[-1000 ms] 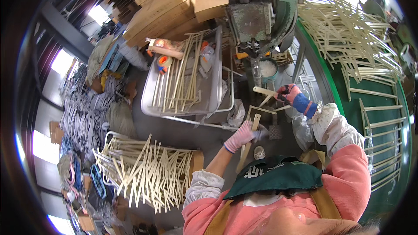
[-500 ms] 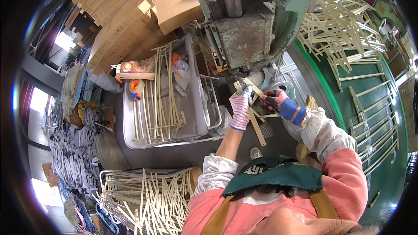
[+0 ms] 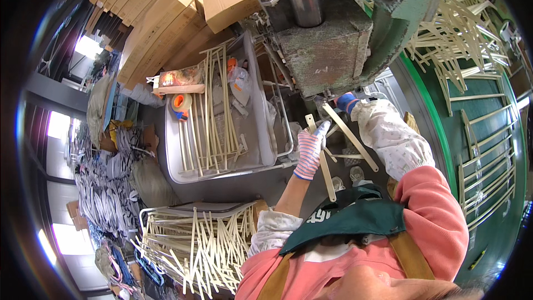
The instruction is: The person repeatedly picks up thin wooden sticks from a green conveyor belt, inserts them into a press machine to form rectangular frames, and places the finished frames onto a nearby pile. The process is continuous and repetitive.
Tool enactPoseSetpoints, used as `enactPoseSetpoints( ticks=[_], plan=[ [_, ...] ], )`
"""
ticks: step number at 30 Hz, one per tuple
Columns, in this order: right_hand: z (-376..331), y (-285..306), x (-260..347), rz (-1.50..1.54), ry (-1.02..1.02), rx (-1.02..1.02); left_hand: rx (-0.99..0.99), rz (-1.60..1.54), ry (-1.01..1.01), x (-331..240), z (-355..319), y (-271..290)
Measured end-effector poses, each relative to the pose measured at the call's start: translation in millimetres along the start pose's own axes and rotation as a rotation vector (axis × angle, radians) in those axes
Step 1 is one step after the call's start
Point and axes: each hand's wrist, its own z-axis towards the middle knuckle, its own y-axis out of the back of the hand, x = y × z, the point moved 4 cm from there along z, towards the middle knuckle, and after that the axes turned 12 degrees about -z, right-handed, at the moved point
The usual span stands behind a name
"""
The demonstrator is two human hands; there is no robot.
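My left hand (image 3: pixel 310 147), in a striped knit glove, is closed round a flat cream bar (image 3: pixel 325 175) with holes near its ends. A second cream bar (image 3: pixel 352 140) slants just to the right, its upper end by the tooling under the press head (image 3: pixel 322 58). At the press, my right hand (image 3: pixel 347 101) in a blue and pink glove reaches below the head's right edge. Its fingers are mostly hidden there, so any hold cannot be seen. Shorter cream pieces show between the two bars, partly covered.
A grey tub (image 3: pixel 173 161) at the left holds long bars, a tape dispenser (image 3: pixel 181 105) and plastic bags. Below it lies a rack heaped with cream bars (image 3: pixel 200 250). Joined frames cover the green table (image 3: pixel 444 133) at the right. Cardboard boxes (image 3: pixel 230 0) stand behind the tub.
My right hand has moved up and away from my left, under the press head. The two bars, crossed before, are now apart. The whole view has shifted slightly.
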Motion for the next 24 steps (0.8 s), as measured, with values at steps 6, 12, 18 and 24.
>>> enactPoseSetpoints(
  ticks=[6,12,18,24],
  plan=[
    [-6.5,7.0,-7.8,0.074,0.014,0.035,0.184,-0.206,-0.131,7.4,-15.8,3.9],
    [-15.7,12.9,-14.7,0.144,0.025,0.069,0.245,-0.315,-0.223,13.9,-2.5,-5.7],
    [-12.9,11.8,-18.7,0.202,0.030,0.078,0.229,-0.361,-0.201,14.2,1.6,-8.2],
    [-15.9,8.1,-9.5,0.344,0.063,0.112,0.228,-0.303,-0.246,10.0,-2.8,-7.3]
  ],
)
